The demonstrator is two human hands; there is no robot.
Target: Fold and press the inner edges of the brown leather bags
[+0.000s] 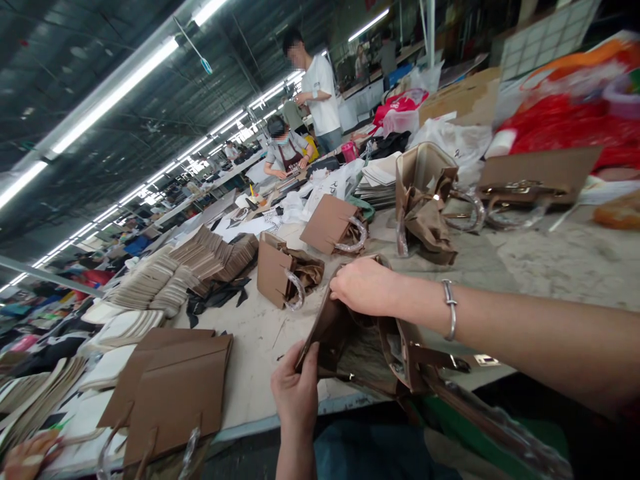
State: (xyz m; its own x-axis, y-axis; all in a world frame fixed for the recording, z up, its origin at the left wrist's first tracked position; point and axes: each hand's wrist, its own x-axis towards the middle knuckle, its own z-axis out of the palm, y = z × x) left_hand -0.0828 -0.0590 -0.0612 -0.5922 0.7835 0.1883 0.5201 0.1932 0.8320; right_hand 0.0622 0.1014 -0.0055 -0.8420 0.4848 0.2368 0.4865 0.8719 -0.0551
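I hold a brown leather handbag [350, 340] open at the near edge of the workbench [550, 260]. My left hand [296, 390] grips its near side wall, thumb on the outside. My right hand [364, 285] is closed over the far rim, fingers curled into the opening; a silver bangle [450, 307] sits on that wrist. The bag's flap with a metal clasp [435, 360] hangs toward me on the right.
Three more brown handbags stand on the bench: one [283, 272], another [334, 225], the third [425, 200]. Flat brown panels [175, 393] lie at the near left, stacks of cut pieces [200, 260] behind. Two people [300, 113] work farther along; plastic bags [565, 113] crowd the right.
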